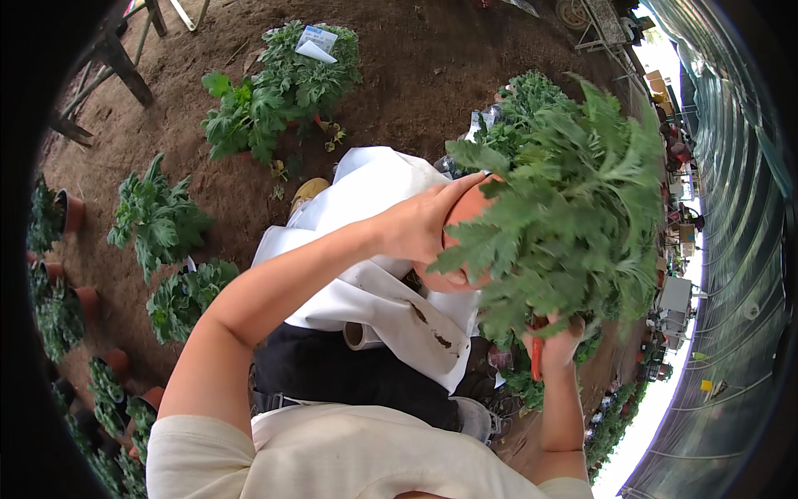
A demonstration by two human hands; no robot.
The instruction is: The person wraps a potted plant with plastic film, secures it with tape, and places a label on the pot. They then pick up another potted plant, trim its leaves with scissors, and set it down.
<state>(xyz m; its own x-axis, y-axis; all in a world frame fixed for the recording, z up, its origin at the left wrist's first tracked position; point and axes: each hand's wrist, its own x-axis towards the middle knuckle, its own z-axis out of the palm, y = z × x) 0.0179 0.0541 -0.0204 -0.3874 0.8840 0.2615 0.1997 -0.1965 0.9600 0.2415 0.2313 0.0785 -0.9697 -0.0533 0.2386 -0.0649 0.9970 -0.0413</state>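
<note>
My left hand (414, 227) grips the rim and side of a terracotta-coloured plant pot (471, 209), which is tipped over to the right above my lap. Out of it grows a bushy green leafy plant (567, 206), slightly blurred, its lobed leaves hiding part of the pot. Below the foliage, my right hand (558, 343) is closed around a tool with red handles (537, 358); leaves cover its working end. White cloth (374, 199) with dark soil smears lies over my knees. A cardboard-like roll (356, 337) rests on my dark trousers beside the cloth.
Bare soil (405, 81) forms the floor. Potted plants stand ahead, one topped by a printed label (317, 43); another leafy plant (159, 215) is at left. More pots (87, 302) line the left edge. A wooden stand (121, 62) is upper left, greenhouse sheeting (729, 299) right.
</note>
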